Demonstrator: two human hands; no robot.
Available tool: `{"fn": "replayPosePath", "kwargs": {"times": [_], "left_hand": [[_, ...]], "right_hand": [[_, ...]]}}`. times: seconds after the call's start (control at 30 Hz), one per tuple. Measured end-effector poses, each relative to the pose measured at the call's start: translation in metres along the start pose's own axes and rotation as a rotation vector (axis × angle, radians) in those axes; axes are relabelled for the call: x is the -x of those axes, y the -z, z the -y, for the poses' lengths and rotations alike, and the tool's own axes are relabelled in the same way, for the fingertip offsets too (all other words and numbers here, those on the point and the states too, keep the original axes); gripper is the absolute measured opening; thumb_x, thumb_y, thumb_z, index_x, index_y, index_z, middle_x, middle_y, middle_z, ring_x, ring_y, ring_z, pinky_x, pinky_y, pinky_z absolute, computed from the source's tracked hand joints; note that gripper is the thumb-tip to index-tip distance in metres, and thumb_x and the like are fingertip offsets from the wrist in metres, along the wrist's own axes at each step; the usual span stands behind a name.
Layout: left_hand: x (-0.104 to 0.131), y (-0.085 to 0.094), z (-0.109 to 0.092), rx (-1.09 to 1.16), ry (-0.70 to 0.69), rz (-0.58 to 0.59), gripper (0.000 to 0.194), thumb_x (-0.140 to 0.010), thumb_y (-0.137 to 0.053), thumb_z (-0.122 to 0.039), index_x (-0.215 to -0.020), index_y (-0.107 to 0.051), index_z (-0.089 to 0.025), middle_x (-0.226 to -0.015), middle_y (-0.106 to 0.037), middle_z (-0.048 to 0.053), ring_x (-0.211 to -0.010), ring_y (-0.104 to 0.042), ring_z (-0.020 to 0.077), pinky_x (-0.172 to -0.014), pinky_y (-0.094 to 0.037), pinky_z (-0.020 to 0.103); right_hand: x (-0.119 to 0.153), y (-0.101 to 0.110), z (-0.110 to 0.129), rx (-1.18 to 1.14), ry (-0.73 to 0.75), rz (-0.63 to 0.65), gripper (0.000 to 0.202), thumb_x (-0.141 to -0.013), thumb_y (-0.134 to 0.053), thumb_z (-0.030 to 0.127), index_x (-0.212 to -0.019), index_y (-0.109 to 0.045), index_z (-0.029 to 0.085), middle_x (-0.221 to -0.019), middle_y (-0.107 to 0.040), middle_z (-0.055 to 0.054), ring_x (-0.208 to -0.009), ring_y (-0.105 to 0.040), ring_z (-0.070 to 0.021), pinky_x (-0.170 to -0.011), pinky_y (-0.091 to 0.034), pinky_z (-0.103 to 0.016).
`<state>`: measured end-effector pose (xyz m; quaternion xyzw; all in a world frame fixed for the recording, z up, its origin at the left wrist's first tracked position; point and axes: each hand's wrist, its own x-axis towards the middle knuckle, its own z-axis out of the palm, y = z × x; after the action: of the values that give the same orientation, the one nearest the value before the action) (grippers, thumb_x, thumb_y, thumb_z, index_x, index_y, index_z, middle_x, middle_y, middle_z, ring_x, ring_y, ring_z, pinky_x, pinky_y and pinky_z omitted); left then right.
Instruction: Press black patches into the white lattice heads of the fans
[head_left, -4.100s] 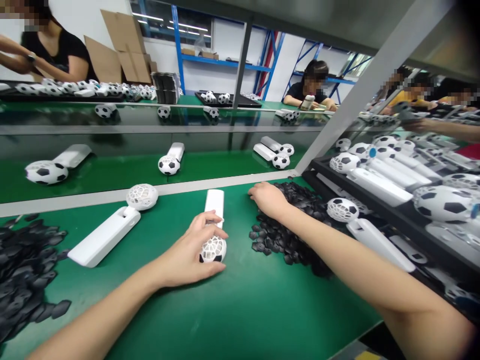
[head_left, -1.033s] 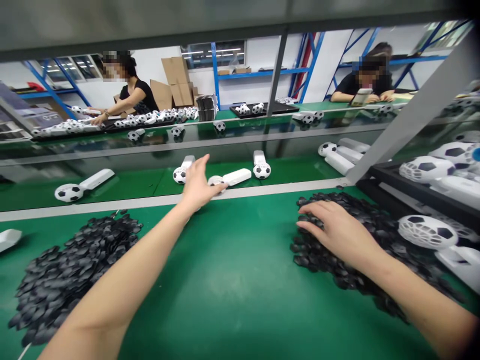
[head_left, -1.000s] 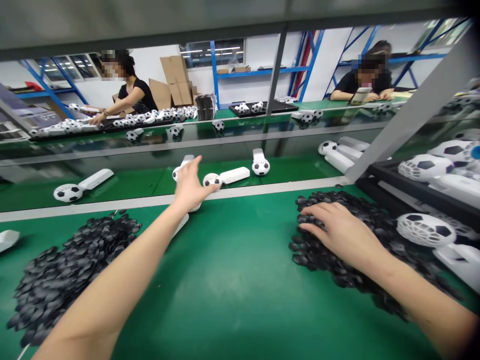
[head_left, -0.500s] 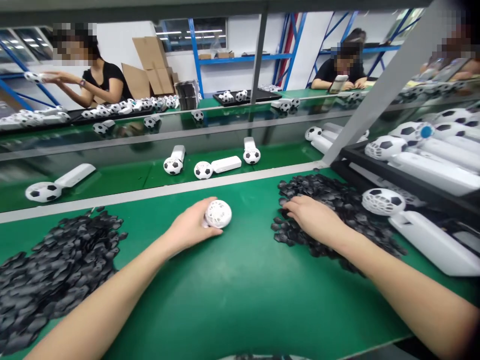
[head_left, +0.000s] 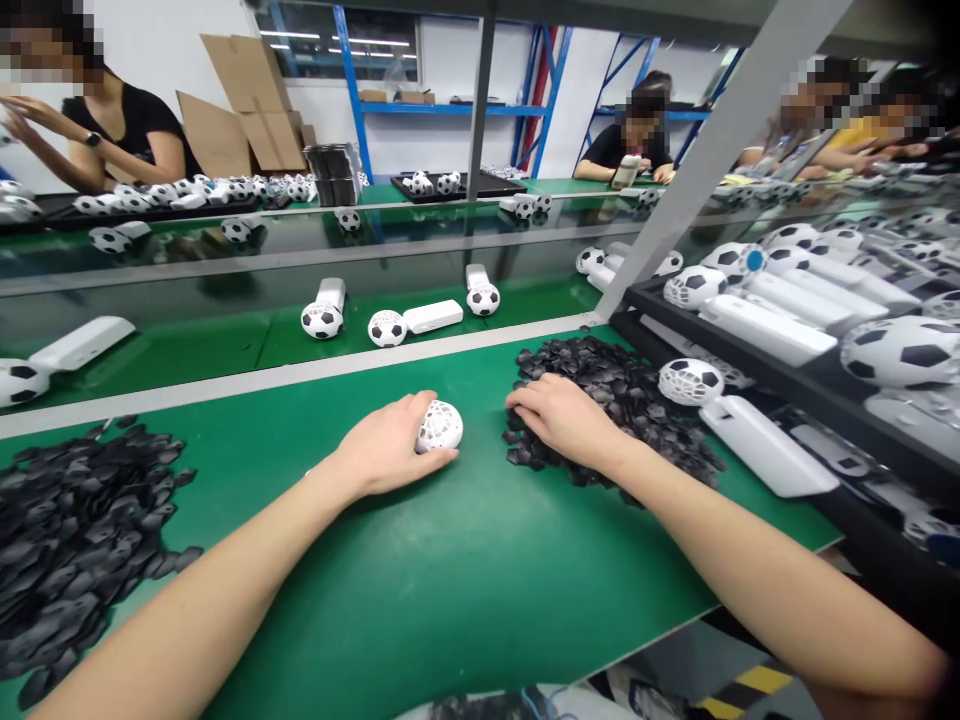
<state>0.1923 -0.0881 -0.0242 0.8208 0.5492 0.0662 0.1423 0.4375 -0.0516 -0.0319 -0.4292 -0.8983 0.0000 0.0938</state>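
My left hand (head_left: 386,445) is wrapped round a white football-shaped shell (head_left: 442,427) with an openwork pattern, low over the green tabletop (head_left: 420,590). Its thumb lies along the near side, and the palm hides the back of the shell. To the right, my right hand (head_left: 564,418) is at the left edge of a heap of small black panels (head_left: 592,362). Its fingertips are drawn together and point left toward the shell. Whatever they pinch, if anything, is too small to make out.
Another heap of black panels (head_left: 90,530) lies at the left. Behind a pale rail (head_left: 247,378), several football-headed devices with white handles (head_left: 433,317) lie on a green belt. Black trays (head_left: 795,355) of similar pieces are stacked at the right beside a slanted post (head_left: 697,170). Co-workers sit opposite.
My right hand has drawn back slightly from within the black heap to its left edge, fingers closer together. My left hand still holds the shell, now slightly turned. The view has shifted right.
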Motion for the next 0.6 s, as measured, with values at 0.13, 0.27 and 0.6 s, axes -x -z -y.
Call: {"fn": "replayPosePath", "kwargs": {"times": [0.13,0.27,0.6], "left_hand": [[0.004,-0.003,-0.006,-0.034,0.021,-0.034,0.067,-0.074,-0.046,-0.059,-0.126,-0.036,-0.018,-0.117,-0.053,0.012,-0.1,-0.054,0.0297,-0.079,-0.046,0.04],[0.009,-0.005,-0.008,-0.065,0.012,-0.073,0.067,-0.074,-0.047,-0.059,-0.127,-0.035,-0.02,-0.114,-0.055,0.009,-0.098,-0.054,0.0284,-0.077,-0.046,0.04],[0.01,-0.005,-0.004,-0.017,0.025,-0.098,0.071,-0.068,-0.055,-0.059,-0.127,-0.036,-0.024,-0.118,-0.052,0.008,-0.1,-0.054,0.0286,-0.077,-0.045,0.037]], "right_hand": [[0.0,-0.001,0.005,-0.242,-0.002,0.019,0.018,-0.084,-0.049,0.013,-0.097,-0.061,0.017,-0.092,-0.062,-0.006,-0.089,-0.051,-0.0195,-0.079,-0.043,-0.03],[-0.001,0.002,0.013,-0.335,-0.005,0.009,0.023,-0.085,-0.046,0.011,-0.103,-0.059,0.019,-0.087,-0.063,-0.004,-0.086,-0.054,-0.0186,-0.076,-0.044,-0.031],[0.01,-0.004,0.033,-0.096,0.148,0.136,0.023,-0.082,-0.046,0.004,-0.094,-0.061,0.017,-0.083,-0.054,-0.005,-0.073,-0.051,-0.0156,-0.061,-0.039,-0.024]]}}
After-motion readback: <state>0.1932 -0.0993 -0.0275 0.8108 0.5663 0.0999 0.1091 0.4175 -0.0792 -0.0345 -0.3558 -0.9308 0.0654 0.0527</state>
